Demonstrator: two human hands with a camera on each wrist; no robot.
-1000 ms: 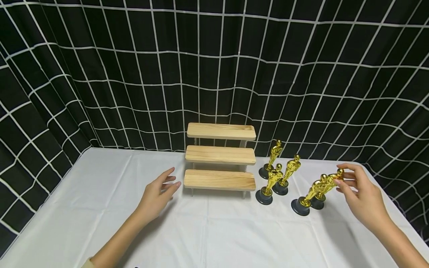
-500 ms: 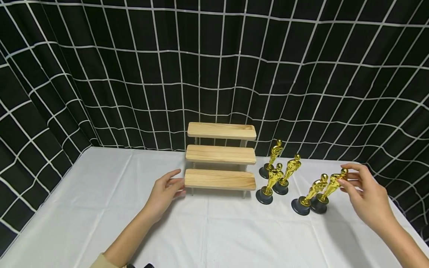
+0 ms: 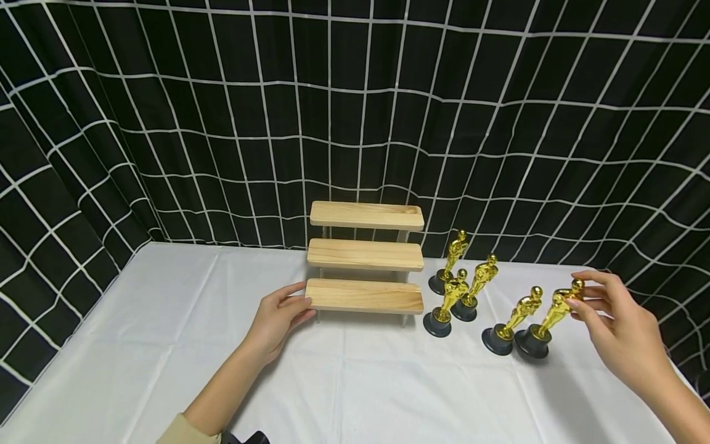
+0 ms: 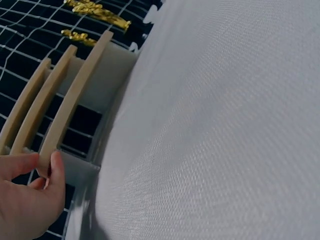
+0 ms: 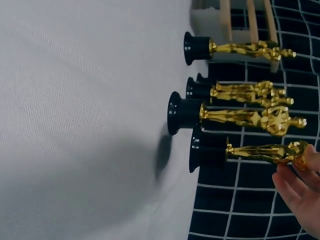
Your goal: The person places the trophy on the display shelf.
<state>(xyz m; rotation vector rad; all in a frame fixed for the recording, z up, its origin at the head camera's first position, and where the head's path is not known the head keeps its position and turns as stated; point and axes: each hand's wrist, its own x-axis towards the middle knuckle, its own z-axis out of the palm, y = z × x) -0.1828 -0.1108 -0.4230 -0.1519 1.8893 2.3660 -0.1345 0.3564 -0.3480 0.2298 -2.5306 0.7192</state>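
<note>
My left hand point(image 3: 277, 324) is at the left end of a three-tier wooden display stand point(image 3: 363, 296). In the left wrist view, thumb and fingers pinch the end of the lowest board point(image 4: 70, 107). My right hand point(image 3: 627, 327) pinches a gold statuette trophy point(image 3: 554, 311) by its upper body, its round black base hanging close over the cloth. In the right wrist view a shadow point(image 5: 163, 152) lies on the cloth apart from that base. Just left of it stands another gold trophy point(image 3: 521, 314), upright on its black base.
Several more gold trophies point(image 3: 481, 280) stand in a cluster right beside the stand. White cloth point(image 3: 388, 394) covers the table. Behind it hangs a black curtain point(image 3: 355, 111) with a white grid. A dark object point(image 3: 246, 438) is at my left wrist.
My left hand has moved right, from beside the stand to gripping its lowest board. My right hand has drawn its trophy rightward and toward me, away from the neighbouring one.
</note>
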